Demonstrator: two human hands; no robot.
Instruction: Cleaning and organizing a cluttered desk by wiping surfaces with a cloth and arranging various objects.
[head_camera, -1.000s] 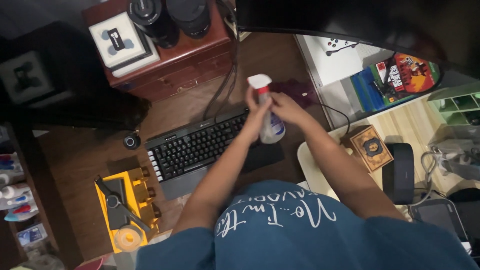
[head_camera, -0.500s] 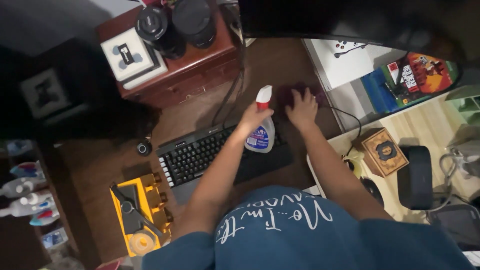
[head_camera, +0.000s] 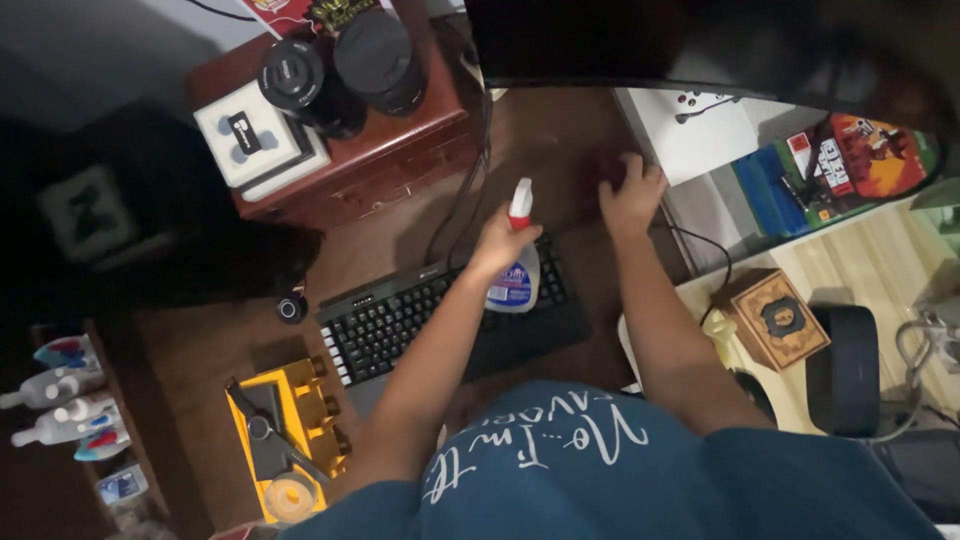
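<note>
Spray bottle (head_camera: 517, 265), white with red collar, is gripped at the neck by the left hand (head_camera: 497, 243) over the black keyboard (head_camera: 445, 310) at frame centre; dark cloth (head_camera: 604, 170), upper centre, is pressed flat under the right hand (head_camera: 632, 196) and is best wiped evenly across the desk (head_camera: 200, 340).

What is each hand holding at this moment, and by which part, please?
The left hand grips the spray bottle around its neck, below the trigger head. The right hand rests on a dark cloth.
</note>
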